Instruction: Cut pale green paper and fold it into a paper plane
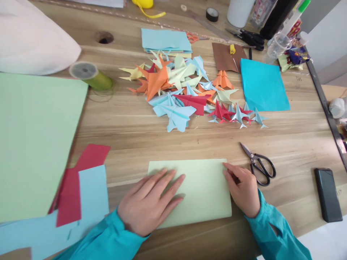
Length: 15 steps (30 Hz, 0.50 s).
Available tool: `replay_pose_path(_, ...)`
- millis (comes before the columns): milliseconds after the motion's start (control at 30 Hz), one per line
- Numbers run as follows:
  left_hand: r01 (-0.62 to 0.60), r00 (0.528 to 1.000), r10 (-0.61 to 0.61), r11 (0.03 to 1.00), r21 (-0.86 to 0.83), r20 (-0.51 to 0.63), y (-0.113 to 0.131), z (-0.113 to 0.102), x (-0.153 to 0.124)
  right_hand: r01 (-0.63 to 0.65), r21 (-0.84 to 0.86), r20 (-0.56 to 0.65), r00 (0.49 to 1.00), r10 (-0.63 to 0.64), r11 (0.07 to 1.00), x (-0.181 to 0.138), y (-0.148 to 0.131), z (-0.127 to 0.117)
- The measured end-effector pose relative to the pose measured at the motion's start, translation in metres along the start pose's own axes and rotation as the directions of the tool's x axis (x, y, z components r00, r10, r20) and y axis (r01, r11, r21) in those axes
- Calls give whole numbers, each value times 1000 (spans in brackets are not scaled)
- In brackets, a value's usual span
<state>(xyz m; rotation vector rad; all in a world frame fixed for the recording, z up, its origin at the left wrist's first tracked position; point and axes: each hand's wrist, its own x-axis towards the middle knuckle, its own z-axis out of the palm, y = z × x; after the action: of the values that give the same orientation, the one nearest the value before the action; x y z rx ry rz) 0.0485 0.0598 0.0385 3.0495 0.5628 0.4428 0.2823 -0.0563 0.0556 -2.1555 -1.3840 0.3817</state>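
A pale green sheet of paper point(202, 191) lies before me at the table's front; its rounded near edge looks folded over. My left hand point(151, 202) rests flat on the left part of it, fingers stretched out. My right hand point(242, 186) pinches the sheet's far right corner between thumb and fingers. Just right of that hand lie black-handled scissors point(260, 164), apart from it. Farther back is a heap of folded paper planes point(176, 112) in blue, orange, red, yellow and pale green.
Left are a large green sheet stack point(38, 144), red paper pieces point(72, 198) and light blue paper point(94, 191). A spool of green thread point(100, 79) stands behind. Bright blue paper point(264, 85), brown paper point(227, 57) and a black phone-like object point(328, 195) lie right.
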Motion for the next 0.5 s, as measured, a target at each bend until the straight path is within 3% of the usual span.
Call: replay_pose_path(500, 9, 1000, -9, 1000, 4, 3, 1, -2, 1, 159, -83, -46, 986, -163, 984, -6, -5, 4)
